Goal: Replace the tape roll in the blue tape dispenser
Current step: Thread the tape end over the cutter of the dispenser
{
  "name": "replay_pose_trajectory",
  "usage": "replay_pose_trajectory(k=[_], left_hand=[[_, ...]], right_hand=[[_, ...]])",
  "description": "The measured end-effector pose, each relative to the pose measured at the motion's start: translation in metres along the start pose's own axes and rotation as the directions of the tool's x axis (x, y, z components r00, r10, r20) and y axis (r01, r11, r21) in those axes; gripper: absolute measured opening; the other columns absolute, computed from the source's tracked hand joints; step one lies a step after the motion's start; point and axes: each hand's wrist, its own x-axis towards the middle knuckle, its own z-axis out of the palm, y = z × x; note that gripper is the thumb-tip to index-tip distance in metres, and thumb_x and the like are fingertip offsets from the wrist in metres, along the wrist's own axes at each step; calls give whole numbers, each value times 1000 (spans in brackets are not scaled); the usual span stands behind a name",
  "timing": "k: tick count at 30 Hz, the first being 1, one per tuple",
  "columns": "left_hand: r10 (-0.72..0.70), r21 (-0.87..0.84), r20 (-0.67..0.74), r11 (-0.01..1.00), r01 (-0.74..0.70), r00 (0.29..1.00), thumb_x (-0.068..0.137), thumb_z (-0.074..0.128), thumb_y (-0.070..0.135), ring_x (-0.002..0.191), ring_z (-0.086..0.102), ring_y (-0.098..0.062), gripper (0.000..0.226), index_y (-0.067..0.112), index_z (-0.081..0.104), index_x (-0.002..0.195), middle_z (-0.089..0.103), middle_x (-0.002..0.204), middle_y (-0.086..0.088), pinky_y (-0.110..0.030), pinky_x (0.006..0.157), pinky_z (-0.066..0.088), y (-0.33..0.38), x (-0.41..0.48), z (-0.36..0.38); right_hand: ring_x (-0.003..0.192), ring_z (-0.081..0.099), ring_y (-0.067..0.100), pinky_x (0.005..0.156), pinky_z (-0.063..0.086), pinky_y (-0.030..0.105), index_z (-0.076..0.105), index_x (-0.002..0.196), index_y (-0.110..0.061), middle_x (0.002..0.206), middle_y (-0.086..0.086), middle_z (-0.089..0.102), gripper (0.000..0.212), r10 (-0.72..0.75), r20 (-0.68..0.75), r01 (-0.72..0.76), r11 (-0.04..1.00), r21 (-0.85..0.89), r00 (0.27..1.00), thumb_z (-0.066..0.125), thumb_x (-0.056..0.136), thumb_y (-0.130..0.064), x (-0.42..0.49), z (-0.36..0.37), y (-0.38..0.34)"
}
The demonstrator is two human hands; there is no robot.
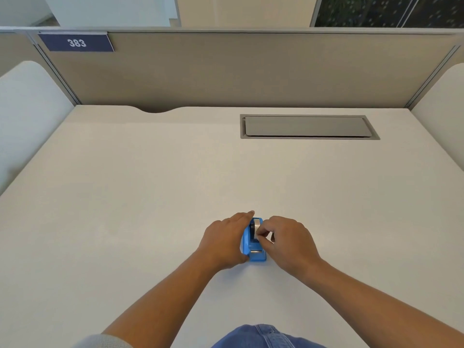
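A small blue tape dispenser (254,249) stands on the white desk (150,197), its cutter end toward me. A tape roll (256,226) sits upright in its cradle. My left hand (223,241) wraps the dispenser's left side, fingers along its far end, thumb at its near corner. My right hand (286,241) is at the right side, with thumb and fingertips pinched on the near edge of the roll. The dispenser's right wall is hidden by my fingers.
A grey cable hatch (308,126) is set into the desk at the back right. A beige partition (251,71) with a "383" label (76,42) closes off the far edge. White side panels stand left and right.
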Motion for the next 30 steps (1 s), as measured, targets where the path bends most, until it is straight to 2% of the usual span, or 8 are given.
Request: replay_pose_trajectory(k=[7, 15, 18, 22, 26, 30], left_hand=[[-45, -12, 7, 999, 45, 999, 69, 76, 35, 116, 57, -20, 102, 25, 17, 151, 34, 153, 11, -32, 89, 48, 8, -1, 3], [-96, -16, -33, 995, 95, 995, 64, 78, 35, 112, 60, -19, 101, 26, 22, 148, 42, 146, 11, -32, 82, 51, 9, 0, 9], [-107, -5, -38, 994, 107, 994, 62, 79, 35, 110, 61, -19, 99, 26, 27, 145, 46, 141, 11, -32, 81, 51, 10, 1, 7], [-115, -22, -48, 993, 114, 992, 59, 81, 36, 97, 64, -18, 85, 32, 40, 132, 55, 126, 12, -29, 71, 49, 11, 3, 6], [-114, -44, -69, 993, 111, 991, 57, 82, 40, 100, 63, -16, 85, 34, 42, 131, 54, 128, 15, -29, 74, 50, 10, 3, 8], [-106, -41, -73, 994, 103, 992, 58, 83, 41, 107, 61, -17, 91, 32, 37, 137, 52, 133, 13, -30, 79, 51, 9, 2, 8]], right_hand=[[75, 60, 15, 67, 51, 32, 72, 96, -29, 91, -7, 70, 19, 0, 41, 0, 1000, -5, 999, 54, 93, -29, -3, 0, -2], [71, 60, 12, 66, 52, 32, 71, 88, -29, 87, -9, 71, 14, -12, 38, 13, 1000, -26, 999, 57, 87, -29, -6, 0, -3], [71, 59, 12, 65, 51, 31, 70, 87, -28, 85, -9, 71, 14, -49, 28, 49, 998, -31, 998, 57, 87, -31, -9, -1, -5], [68, 55, 10, 62, 49, 29, 69, 85, -28, 81, -10, 69, 13, -123, -15, 122, 992, -42, 992, 57, 86, -32, -19, 3, -6], [61, 51, 5, 57, 33, 12, 71, 79, -28, 74, -12, 70, 6, -215, -60, 209, 973, -96, 975, 67, 82, -28, -34, 8, -5], [59, 59, 6, 48, 42, 18, 72, 75, -28, 69, -13, 69, 5, -252, -94, 239, 961, -137, 963, 74, 77, -24, -43, 14, -1]])
